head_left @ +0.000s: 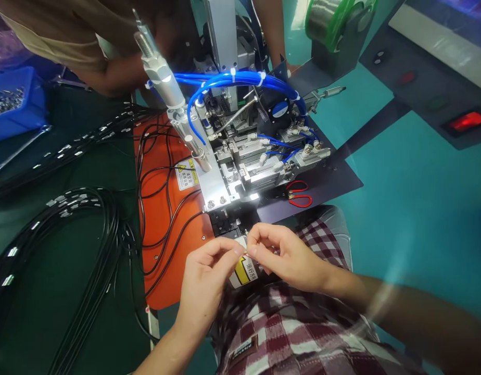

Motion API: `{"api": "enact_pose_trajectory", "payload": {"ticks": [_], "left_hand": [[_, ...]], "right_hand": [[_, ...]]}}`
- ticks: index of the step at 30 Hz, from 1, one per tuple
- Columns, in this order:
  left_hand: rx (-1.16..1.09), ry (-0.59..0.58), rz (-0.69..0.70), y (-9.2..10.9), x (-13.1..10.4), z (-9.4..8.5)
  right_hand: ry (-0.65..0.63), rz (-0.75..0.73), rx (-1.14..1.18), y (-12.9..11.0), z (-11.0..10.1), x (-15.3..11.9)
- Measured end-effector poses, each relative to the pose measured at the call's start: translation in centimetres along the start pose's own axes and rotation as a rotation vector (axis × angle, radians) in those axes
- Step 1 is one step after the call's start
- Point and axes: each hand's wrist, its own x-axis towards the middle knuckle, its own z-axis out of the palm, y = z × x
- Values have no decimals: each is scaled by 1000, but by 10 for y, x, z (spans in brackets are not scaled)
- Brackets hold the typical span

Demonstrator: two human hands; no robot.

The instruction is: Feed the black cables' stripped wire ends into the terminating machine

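My left hand (209,276) and my right hand (281,255) meet fingertip to fingertip in front of the machine (248,172). Both pinch with thumb and index finger. A tiny light-coloured bit shows between the tips, too small to name. Just beneath the hands is a white label with a yellow mark (242,273). Beyond my fingers sits a black block (225,224) at the machine's near end. Black cables (178,219) lie over the orange base plate (168,286), left of my left hand.
Red-handled scissors (301,200) lie beside the machine. Bundles of black cable (96,203) cover the dark green table (84,250). A blue bin (20,107) of small metal parts stands far left. Top right are a solder wire spool (322,18) and control box (428,78). Another person's arm (115,70) is behind.
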Motion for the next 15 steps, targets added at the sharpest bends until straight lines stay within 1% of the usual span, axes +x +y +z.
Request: {"api": "enact_pose_trajectory", "payload": {"ticks": [3,5,7,9,11,15], "left_hand": [[-86,10,-44,1,3,-4],[-104,-2,-86,4,6,-7],[-90,-18,-133,8,9,-9],[-31,-34,-153,13,14,-11],[53,-43,-106,16,18,-12],[143,-23,53,16,26,-19]], "right_hand": [[-30,53,56,-3,2,6],[-53,82,97,-4,2,11],[-69,93,127,-3,2,17],[-69,107,146,0,1,23],[-57,120,153,2,-1,28],[-26,125,139,4,-7,35]]}}
